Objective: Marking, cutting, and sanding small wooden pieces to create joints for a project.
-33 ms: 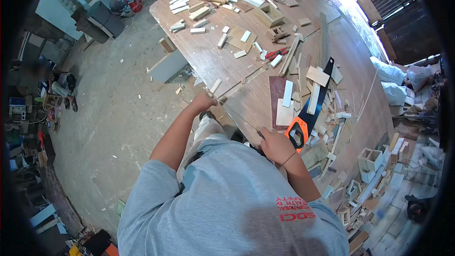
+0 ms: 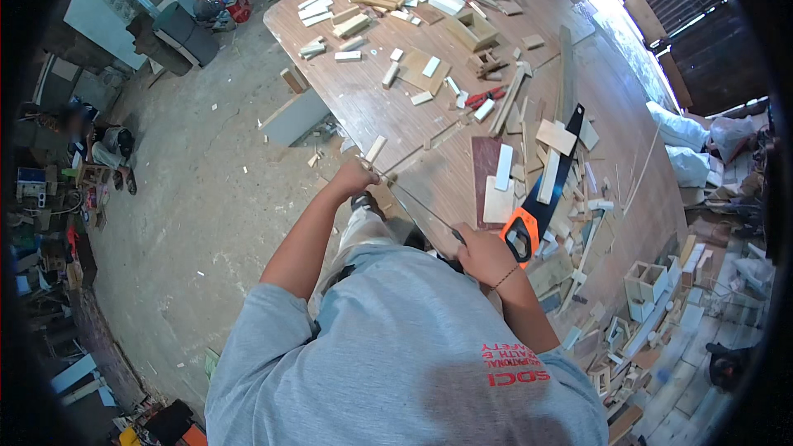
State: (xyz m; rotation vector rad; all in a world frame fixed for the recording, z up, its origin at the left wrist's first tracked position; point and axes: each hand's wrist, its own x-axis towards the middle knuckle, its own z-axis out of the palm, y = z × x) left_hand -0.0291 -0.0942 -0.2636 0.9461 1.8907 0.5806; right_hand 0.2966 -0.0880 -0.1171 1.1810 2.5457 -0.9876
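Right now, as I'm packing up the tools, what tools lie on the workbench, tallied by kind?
Handsaw, orange handle, black blade: 1
Red-handled pliers: 1
Thin metal rod or ruler, held between left hand and right hand: 1
Total: 3

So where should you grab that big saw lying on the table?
Best by the orange handle of the hand saw. That end points toward the person, close to the right hand, and it has a hole for fingers. Come from the near side; the dark blade runs away under wood offcuts.
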